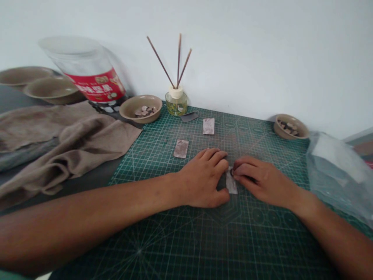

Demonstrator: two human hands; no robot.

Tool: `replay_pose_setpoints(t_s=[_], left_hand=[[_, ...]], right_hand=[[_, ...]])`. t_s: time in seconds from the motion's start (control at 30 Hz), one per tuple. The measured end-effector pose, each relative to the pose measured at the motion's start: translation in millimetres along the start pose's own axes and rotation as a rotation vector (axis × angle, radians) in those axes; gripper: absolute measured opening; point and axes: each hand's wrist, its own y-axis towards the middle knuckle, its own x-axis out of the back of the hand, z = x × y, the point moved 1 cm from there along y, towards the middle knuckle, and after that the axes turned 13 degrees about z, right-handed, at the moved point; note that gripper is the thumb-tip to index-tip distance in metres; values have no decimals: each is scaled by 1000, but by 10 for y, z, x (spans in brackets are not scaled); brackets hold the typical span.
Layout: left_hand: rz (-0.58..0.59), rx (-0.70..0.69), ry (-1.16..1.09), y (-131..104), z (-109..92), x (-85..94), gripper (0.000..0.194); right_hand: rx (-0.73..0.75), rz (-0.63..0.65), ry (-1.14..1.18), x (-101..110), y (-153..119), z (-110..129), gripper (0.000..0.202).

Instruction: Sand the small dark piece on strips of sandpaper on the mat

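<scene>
A small pale grey, scuffed rectangular piece, like sandpaper (232,186), lies on the green cutting mat (180,241) between my two hands. My left hand (205,179) rests palm down at its left edge, thumb apart from the bent fingers. From the right, my right hand (260,179) pinches a tiny dark piece against its upper part; the fingers hide most of that piece. Two similar rectangles lie farther off, a brownish one (181,148) and a paler one (208,126). Near the bottle is a dark grey sheet (189,116).
A bowl (157,104) of small chips stands back left, another bowl (305,132) back right. Between them is a reed diffuser (176,103). At left are a red-labelled jar (96,83), more bowls (54,89) and a brown cloth (87,136). A clear plastic bag (335,175) lies right.
</scene>
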Motion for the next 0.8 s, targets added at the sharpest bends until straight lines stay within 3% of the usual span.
replay_pose_setpoints(t_s=[0.13,0.3,0.47,0.63,0.8], left_hand=[[-8,-10,2,1,0,-4,49],[-7,1,-6,-1,3,-5,50],[1,-9,-6,-2,-1,-3,52],[-4,3,2,-4,-1,-7,51],[-10,-12,11,-6,-8,-7,49]], right_hand=[[73,45,44,-28,-5,29,13],[1,4,-4,1,5,24,13],[66,115,117,8,-33,60,12],[-5,21,18,38,-29,20,12],[57,108,95,8,-24,30,11]])
